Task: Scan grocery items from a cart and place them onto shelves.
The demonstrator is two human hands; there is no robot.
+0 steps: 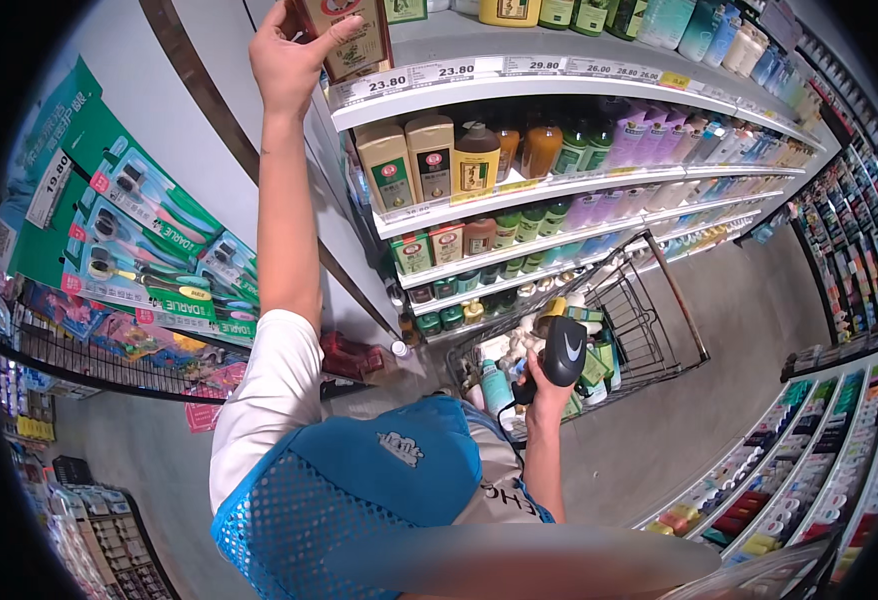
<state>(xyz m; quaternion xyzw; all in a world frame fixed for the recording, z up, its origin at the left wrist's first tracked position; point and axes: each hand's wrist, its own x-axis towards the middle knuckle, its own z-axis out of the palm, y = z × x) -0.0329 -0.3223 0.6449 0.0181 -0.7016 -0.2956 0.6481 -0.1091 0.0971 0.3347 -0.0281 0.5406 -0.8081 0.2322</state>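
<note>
My left hand [289, 49] is raised at the top shelf with its fingers around a brown boxed product [349, 45], whose upper part is cut off by the picture's top edge. The box is at the left end of the shelf, above the price strip [439, 73]. Lower down, my right hand [547, 390] is closed on a black handheld barcode scanner [563, 352] with a dark cable. Behind the scanner stands a wire shopping cart [652, 300] loaded with bottles and boxes, among them a turquoise bottle [496, 386].
Shelves of shampoo and lotion bottles [476, 161] run away to the right. Carded toothbrushes [146, 202] hang at left beside a white panel. Another stocked shelf unit [784, 450] stands at lower right. Red items [350, 356] lie low beside the shelf's left end.
</note>
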